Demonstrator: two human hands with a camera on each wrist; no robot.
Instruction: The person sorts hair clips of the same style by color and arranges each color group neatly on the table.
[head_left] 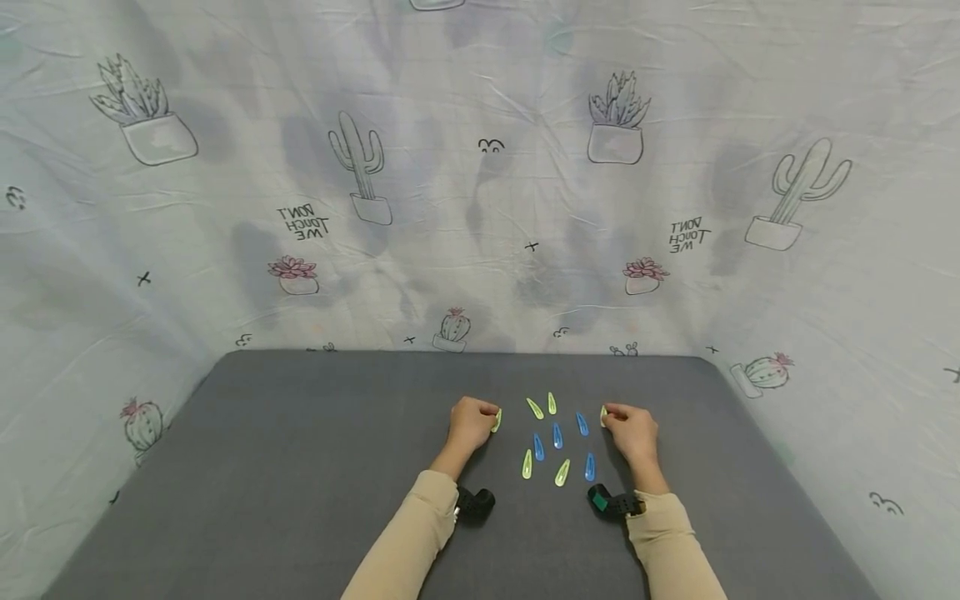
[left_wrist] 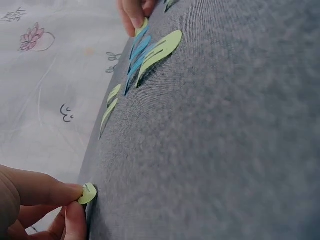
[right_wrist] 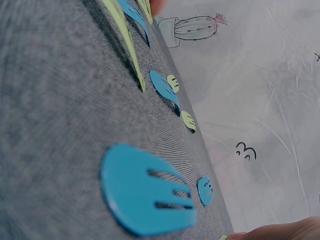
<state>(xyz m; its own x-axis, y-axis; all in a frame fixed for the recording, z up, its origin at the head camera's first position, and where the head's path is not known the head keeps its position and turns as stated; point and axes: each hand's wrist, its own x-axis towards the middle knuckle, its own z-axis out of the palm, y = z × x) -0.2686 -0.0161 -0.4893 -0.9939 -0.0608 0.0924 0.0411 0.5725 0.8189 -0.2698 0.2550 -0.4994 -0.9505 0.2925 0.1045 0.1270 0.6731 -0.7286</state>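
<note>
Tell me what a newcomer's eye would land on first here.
Probably the bright blue clips and yellow-green clips scattered on the dark gray table. Flanking them, the left hand and the right hand each pinch another yellow-green clip. Behind the table, a pale backdrop carries cactus drawings.

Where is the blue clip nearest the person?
In the head view, the blue clip lies right of a green clip, just beyond the right wrist's black camera.
</note>
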